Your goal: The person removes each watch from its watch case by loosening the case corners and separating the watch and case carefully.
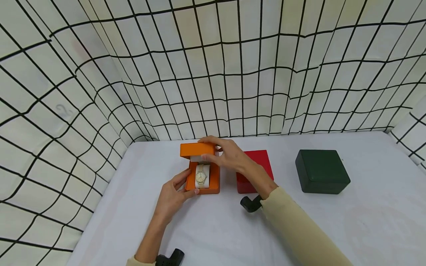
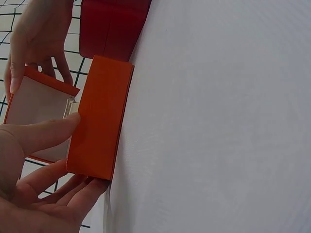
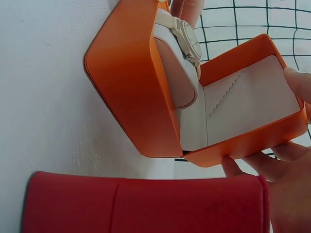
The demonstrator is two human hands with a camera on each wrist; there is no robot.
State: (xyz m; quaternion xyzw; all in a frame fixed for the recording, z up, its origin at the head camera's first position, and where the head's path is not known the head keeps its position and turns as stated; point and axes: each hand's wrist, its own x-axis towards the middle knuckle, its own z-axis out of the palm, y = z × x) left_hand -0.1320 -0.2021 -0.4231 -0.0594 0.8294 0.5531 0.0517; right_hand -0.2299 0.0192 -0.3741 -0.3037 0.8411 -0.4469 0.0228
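Note:
An orange watch box (image 1: pixel 213 180) sits on the white table with its lid (image 1: pixel 196 149) raised. Inside it, a watch with a light strap and round dial (image 1: pixel 201 177) is wrapped around a white cushion (image 3: pixel 175 80). My left hand (image 1: pixel 171 195) holds the base at its left, thumb at the front rim and fingers along the side. With thumb on the pale inner lining and fingers behind, my right hand (image 1: pixel 227 153) grips the lid by its right edge. The right wrist view shows the lid's white lining (image 3: pixel 257 102) and the watch (image 3: pixel 187 41) from the side.
Just right of the orange box stands a closed red box (image 1: pixel 247 183), partly covered by my right forearm. A dark green box (image 1: pixel 322 171) is farther right. Behind the table (image 1: pixel 213 236) hangs a black grid net (image 1: pixel 239 74) against a white sheet, also along the left side.

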